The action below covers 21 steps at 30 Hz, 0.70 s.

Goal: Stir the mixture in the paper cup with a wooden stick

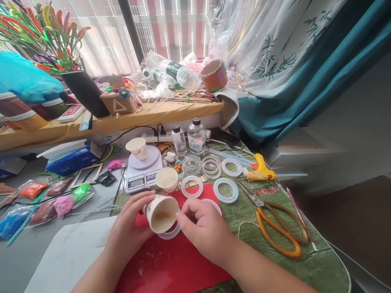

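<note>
Grn tbl [320, 268] holds scale [146, 167], scissors [259, 202], glue gun [260, 169] & red sheet [171, 264].

The hand-held round paper cup [165, 215] was cream inside with a brownish stain, its outer wall pale with a reddish print. The flat, glossy red sheet [174, 260] was plain. The round translucent ring [226, 200] looked milky, tinged blue. The long metal scissors [260, 203] had orange handles, the plastic glue gun [261, 173] was yellow, and the mottled table covering [320, 270] was green. The white fabric curtain [284, 53] bore dark bamboo leaves.

Three paper cups [163, 221], two hands [206, 228], one glue gun [261, 169].
</note>
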Each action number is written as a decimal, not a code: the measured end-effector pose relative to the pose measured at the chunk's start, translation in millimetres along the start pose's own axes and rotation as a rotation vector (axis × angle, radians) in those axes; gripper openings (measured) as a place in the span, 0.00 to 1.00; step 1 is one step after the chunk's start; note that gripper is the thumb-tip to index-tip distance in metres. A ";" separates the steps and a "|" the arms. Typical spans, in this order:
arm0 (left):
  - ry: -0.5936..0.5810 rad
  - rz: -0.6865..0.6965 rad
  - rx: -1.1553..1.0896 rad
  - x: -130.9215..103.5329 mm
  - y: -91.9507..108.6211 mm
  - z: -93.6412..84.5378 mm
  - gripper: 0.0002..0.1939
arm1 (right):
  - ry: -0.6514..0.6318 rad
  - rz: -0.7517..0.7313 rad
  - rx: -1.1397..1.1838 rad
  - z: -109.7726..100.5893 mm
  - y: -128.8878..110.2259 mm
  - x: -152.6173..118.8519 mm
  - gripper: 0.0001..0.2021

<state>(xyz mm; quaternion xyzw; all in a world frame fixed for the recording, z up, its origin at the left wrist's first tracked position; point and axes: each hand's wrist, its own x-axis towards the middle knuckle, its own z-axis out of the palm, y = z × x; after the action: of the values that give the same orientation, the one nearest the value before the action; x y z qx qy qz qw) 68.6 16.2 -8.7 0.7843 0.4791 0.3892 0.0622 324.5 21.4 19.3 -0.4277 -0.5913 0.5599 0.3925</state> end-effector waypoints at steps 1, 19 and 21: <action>0.002 0.001 0.000 -0.3 -0.6 -0.2 0.26 | -0.003 0.022 0.054 -0.6 -0.6 0.6 0.13; 0.021 -0.004 0.026 0.9 -0.3 1.4 0.25 | 0.113 -0.163 -0.139 3.5 2.7 -3.5 0.13; 0.027 -0.002 0.031 1.4 0.3 2.5 0.24 | 0.110 -0.198 -0.246 4.1 3.0 -4.6 0.13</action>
<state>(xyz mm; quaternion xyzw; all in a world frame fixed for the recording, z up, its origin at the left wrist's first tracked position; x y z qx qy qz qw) 70.8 17.9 -9.5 0.7794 0.4864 0.3924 0.0441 322.2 15.7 16.0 -0.4421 -0.6723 0.4175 0.4222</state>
